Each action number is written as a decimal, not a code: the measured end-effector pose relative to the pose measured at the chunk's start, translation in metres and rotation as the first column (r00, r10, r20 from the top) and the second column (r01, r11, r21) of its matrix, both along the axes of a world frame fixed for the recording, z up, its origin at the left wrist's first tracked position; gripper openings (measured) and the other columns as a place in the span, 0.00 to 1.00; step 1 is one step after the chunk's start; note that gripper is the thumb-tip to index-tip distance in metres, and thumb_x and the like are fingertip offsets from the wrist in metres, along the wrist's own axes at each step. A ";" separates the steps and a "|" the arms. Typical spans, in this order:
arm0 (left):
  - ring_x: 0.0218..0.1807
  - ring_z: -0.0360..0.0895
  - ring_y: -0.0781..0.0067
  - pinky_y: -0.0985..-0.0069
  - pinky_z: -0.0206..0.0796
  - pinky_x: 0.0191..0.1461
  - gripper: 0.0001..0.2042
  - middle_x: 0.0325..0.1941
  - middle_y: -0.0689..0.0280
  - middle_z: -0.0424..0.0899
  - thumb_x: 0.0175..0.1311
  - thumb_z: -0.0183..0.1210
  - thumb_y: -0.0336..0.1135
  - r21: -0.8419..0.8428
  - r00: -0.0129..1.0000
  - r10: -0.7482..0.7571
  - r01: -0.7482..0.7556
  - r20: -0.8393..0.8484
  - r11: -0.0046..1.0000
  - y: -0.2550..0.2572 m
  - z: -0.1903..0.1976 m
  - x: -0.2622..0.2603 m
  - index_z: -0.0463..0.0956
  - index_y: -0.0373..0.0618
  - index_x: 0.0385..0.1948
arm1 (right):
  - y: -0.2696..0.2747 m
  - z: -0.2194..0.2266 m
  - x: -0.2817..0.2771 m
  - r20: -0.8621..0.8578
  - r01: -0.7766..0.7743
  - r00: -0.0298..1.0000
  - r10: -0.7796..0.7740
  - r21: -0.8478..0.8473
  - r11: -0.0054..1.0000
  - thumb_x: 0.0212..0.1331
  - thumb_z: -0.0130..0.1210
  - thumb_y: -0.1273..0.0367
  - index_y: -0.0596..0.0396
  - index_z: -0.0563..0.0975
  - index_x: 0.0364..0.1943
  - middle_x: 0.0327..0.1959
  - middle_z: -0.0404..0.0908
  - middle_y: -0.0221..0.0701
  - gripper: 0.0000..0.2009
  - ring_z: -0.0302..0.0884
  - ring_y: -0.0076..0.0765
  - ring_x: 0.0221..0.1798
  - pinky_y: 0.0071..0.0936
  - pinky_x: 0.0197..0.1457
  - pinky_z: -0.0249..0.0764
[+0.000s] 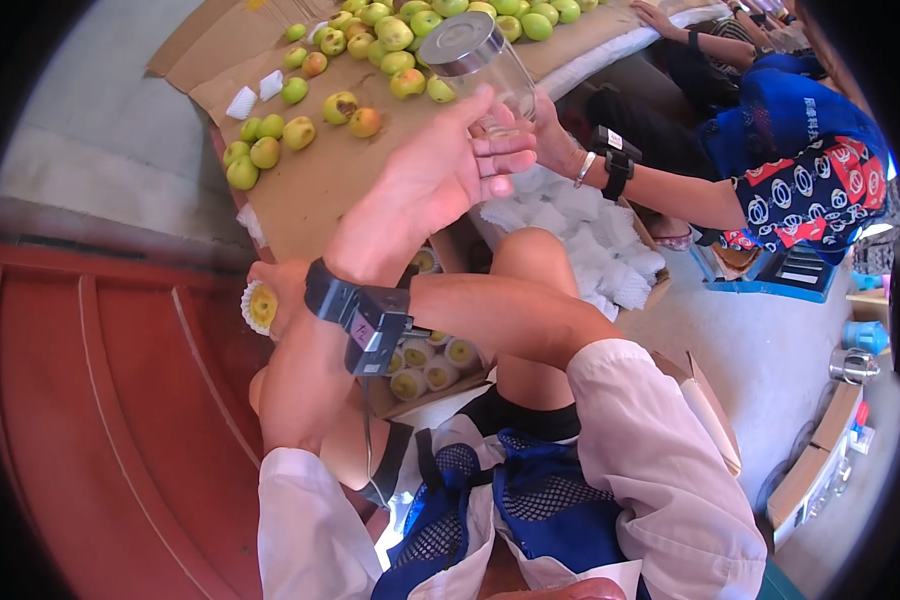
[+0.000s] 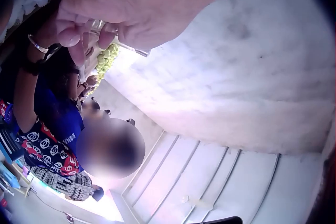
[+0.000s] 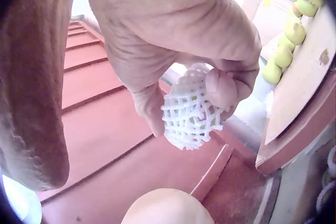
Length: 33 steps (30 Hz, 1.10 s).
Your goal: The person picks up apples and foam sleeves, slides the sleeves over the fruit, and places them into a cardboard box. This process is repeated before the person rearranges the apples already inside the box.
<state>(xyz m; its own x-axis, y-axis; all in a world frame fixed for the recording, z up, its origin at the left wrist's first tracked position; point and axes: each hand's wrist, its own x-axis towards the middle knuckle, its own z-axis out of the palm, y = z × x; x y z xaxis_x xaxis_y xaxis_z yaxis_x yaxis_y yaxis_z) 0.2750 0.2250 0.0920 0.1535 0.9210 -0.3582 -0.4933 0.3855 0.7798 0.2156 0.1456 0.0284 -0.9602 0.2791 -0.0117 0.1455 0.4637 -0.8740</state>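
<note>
Crossing over the right arm, my left hand (image 1: 435, 165) has its thumb and bent fingers around the lower part of a clear glass jar (image 1: 515, 80) with a silver lid. Another person's hand (image 1: 555, 140) is on the same jar. In the left wrist view, glass shows between the fingers of my left hand (image 2: 131, 3). At the left, my right hand (image 1: 285, 290) holds an apple (image 1: 262, 305) in white foam netting. The right wrist view shows my right hand (image 3: 173, 19) gripping the foam net (image 3: 191, 116) between thumb and fingers.
Green apples (image 1: 395, 35) lie on a cardboard-covered table (image 1: 310, 190). Below are a box of netted apples (image 1: 410, 385) and a pile of white foam nets (image 1: 590, 240). A red panel (image 1: 120, 420) stands at left. The other person, in a blue vest (image 1: 760, 110), is at right.
</note>
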 end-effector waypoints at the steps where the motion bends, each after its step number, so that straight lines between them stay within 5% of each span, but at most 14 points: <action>1: 0.39 0.80 0.70 0.79 0.70 0.34 0.15 0.45 0.56 0.83 0.76 0.52 0.51 0.004 1.000 0.004 -0.004 0.011 1.000 -0.005 0.001 -0.005 0.72 0.48 0.42 | -0.002 -0.013 -0.010 -0.019 -0.006 1.000 0.006 -0.006 1.000 0.41 0.73 0.62 0.47 0.70 0.62 0.51 0.81 0.39 0.38 0.80 0.47 0.56 0.40 0.58 0.76; 6: 0.41 0.79 0.70 0.79 0.69 0.34 0.14 0.45 0.57 0.82 0.76 0.52 0.50 0.072 0.999 0.024 -0.026 0.021 0.997 -0.035 0.018 -0.045 0.73 0.49 0.39 | 0.001 -0.056 -0.038 -0.241 -0.006 0.971 -0.002 -0.034 0.999 0.46 0.72 0.60 0.49 0.70 0.63 0.54 0.80 0.38 0.36 0.80 0.44 0.56 0.38 0.59 0.75; 10: 0.41 0.79 0.72 0.80 0.67 0.31 0.15 0.44 0.58 0.82 0.77 0.52 0.50 0.096 0.994 0.104 -0.101 -0.036 0.990 -0.059 0.042 -0.086 0.73 0.50 0.37 | -0.013 -0.069 -0.063 -0.608 0.023 0.789 -0.085 -0.109 0.994 0.49 0.71 0.59 0.50 0.70 0.63 0.56 0.79 0.38 0.35 0.80 0.42 0.55 0.36 0.59 0.75; 13: 0.41 0.80 0.72 0.81 0.66 0.31 0.15 0.44 0.59 0.82 0.76 0.52 0.51 0.124 0.979 0.180 -0.168 -0.098 0.978 -0.085 0.053 -0.127 0.73 0.50 0.37 | 0.020 -0.075 -0.059 -0.375 -0.204 0.909 0.183 -0.017 0.979 0.43 0.73 0.59 0.56 0.71 0.62 0.54 0.80 0.40 0.39 0.79 0.43 0.56 0.36 0.59 0.74; 18: 0.37 0.80 0.67 0.75 0.69 0.33 0.17 0.35 0.61 0.83 0.77 0.49 0.52 0.134 0.908 0.409 -0.396 -0.093 0.909 -0.145 0.054 -0.192 0.75 0.47 0.37 | 0.031 -0.054 -0.046 -0.217 -0.056 0.976 0.035 -0.095 0.994 0.38 0.76 0.59 0.57 0.72 0.61 0.47 0.84 0.41 0.41 0.83 0.46 0.49 0.36 0.57 0.77; 20: 0.36 0.80 0.68 0.75 0.69 0.32 0.17 0.33 0.62 0.82 0.78 0.49 0.51 0.143 0.838 0.526 -0.508 -0.147 0.850 -0.170 0.045 -0.218 0.75 0.49 0.33 | 0.046 -0.076 -0.060 -0.166 0.004 0.986 -0.028 -0.142 0.990 0.41 0.76 0.61 0.58 0.70 0.63 0.46 0.85 0.39 0.41 0.84 0.41 0.46 0.34 0.53 0.79; 22: 0.33 0.80 0.68 0.75 0.67 0.30 0.17 0.31 0.63 0.82 0.77 0.50 0.51 0.143 0.780 0.600 -0.583 -0.176 0.800 -0.193 0.035 -0.241 0.74 0.50 0.31 | 0.056 -0.065 -0.056 -0.060 0.042 0.996 -0.062 -0.291 0.956 0.47 0.74 0.67 0.61 0.65 0.68 0.50 0.83 0.36 0.42 0.80 0.31 0.53 0.28 0.53 0.78; 26: 0.32 0.80 0.68 0.74 0.67 0.29 0.19 0.31 0.62 0.82 0.77 0.51 0.51 0.117 0.694 0.686 -0.680 -0.218 0.724 -0.228 -0.002 -0.293 0.73 0.50 0.27 | 0.061 -0.026 -0.037 -0.038 0.160 0.983 -0.179 -0.295 0.942 0.47 0.73 0.64 0.60 0.65 0.69 0.47 0.82 0.31 0.42 0.79 0.21 0.44 0.21 0.36 0.73; 28: 0.32 0.80 0.68 0.74 0.66 0.28 0.19 0.30 0.62 0.82 0.77 0.50 0.51 0.086 0.639 0.726 -0.733 -0.255 0.675 -0.246 -0.024 -0.308 0.72 0.50 0.26 | 0.058 -0.009 -0.030 -0.085 0.163 0.978 -0.189 -0.253 0.954 0.46 0.73 0.63 0.58 0.67 0.68 0.47 0.83 0.32 0.42 0.80 0.26 0.44 0.24 0.37 0.74; 29: 0.37 0.82 0.68 0.73 0.71 0.34 0.13 0.37 0.61 0.85 0.75 0.55 0.44 0.089 0.681 0.701 -0.701 -0.214 0.708 -0.260 -0.047 -0.328 0.78 0.47 0.34 | 0.057 -0.002 -0.028 -0.113 0.166 0.974 -0.196 -0.231 0.959 0.46 0.73 0.62 0.57 0.68 0.68 0.47 0.83 0.32 0.41 0.80 0.28 0.43 0.25 0.38 0.74; 33: 0.43 0.84 0.66 0.76 0.71 0.38 0.15 0.42 0.56 0.84 0.76 0.52 0.49 0.014 0.614 0.723 -0.759 -0.315 0.651 -0.286 -0.111 -0.350 0.73 0.47 0.37 | 0.055 0.015 -0.022 -0.008 0.233 0.972 -0.236 -0.143 0.962 0.46 0.70 0.57 0.58 0.68 0.67 0.45 0.81 0.28 0.41 0.73 0.20 0.38 0.19 0.31 0.61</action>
